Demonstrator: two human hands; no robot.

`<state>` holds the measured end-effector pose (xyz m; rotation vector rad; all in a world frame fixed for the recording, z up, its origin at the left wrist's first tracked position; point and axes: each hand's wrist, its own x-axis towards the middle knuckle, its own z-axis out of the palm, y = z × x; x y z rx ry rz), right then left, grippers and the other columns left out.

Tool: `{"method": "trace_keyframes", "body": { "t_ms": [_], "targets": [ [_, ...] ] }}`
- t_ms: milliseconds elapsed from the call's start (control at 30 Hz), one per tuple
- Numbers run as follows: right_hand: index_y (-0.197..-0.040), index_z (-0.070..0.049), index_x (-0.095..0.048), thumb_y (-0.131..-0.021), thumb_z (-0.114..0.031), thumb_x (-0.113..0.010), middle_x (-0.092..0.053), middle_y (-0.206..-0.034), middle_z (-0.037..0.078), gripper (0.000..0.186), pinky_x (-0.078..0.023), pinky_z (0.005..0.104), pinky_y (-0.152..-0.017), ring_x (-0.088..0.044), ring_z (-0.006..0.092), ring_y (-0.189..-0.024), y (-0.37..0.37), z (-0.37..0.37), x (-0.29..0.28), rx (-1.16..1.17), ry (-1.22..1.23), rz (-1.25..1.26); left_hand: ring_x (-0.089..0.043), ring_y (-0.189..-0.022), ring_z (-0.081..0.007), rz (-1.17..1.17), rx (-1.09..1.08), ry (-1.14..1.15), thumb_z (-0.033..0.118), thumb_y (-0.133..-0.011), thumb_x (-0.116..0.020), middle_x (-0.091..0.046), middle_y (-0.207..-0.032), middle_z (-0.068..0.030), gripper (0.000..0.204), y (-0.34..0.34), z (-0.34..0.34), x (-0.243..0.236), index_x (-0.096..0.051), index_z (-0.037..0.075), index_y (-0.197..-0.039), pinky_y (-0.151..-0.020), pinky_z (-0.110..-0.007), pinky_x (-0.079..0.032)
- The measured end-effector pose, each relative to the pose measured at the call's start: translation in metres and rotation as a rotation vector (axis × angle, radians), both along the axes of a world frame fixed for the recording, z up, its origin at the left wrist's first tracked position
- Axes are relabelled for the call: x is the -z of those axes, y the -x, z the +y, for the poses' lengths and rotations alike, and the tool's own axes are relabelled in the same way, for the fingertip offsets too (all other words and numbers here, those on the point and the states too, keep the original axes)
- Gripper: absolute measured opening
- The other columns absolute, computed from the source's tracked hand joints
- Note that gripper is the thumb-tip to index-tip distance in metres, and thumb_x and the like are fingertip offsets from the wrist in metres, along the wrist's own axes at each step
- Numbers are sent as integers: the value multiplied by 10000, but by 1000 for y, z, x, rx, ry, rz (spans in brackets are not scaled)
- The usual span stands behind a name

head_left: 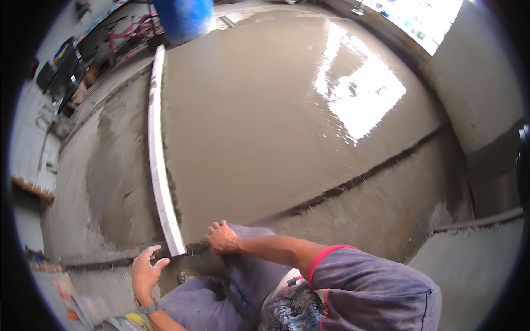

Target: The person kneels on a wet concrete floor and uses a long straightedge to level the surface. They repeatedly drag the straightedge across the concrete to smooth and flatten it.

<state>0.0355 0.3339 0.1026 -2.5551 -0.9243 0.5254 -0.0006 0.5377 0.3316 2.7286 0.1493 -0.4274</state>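
Observation:
A long, pale straightedge bar (157, 149) lies along the left border of a smooth wet cement slab (237, 121). My left hand (146, 271) is raised just left of the bar's near end, apart from it. Its thumb and fingers are spread with nothing between them. At the slab's near edge, by my knee, is my right hand (222, 238). Its fingers are slightly bent and a little apart, and I see nothing held in them. What its palm rests on is hidden.
A blue barrel (186, 19) stands beyond the bar's far end, beside a pink bicycle (132, 33). Rougher grey floor (118, 182) lies left of the bar. A dark groove (353, 183) bounds the slab's near right side. Bright window light reflects off the wet surface.

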Motion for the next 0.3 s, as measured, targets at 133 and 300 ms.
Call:
{"method": "trace_keyframes", "body": {
  "t_ms": [133, 300],
  "targets": [
    [-1147, -113, -688, -799, -284, -611, -610, -1189, 159, 396, -413, 534, -949, -527, 320, -1194, 0, 16, 10, -56, 59, 8, -641, -1065, -373, -26, -10, -36, 259, -713, -827, -696, -1108, -188, 505, 64, 8, -24, -684, 45, -1148, -926, -412, -493],
    [-1180, -121, -671, -839, -331, -619, -613, -1197, 145, 404, -431, 498, -950, -527, 297, -1212, 20, 84, 12, -309, 170, 7, -609, -1137, -339, -63, -166, 109, 337, -738, -800, -669, -1209, -142, 483, 162, 37, -8, -698, 58, -1118, -973, -410, -467]
  ]
}}
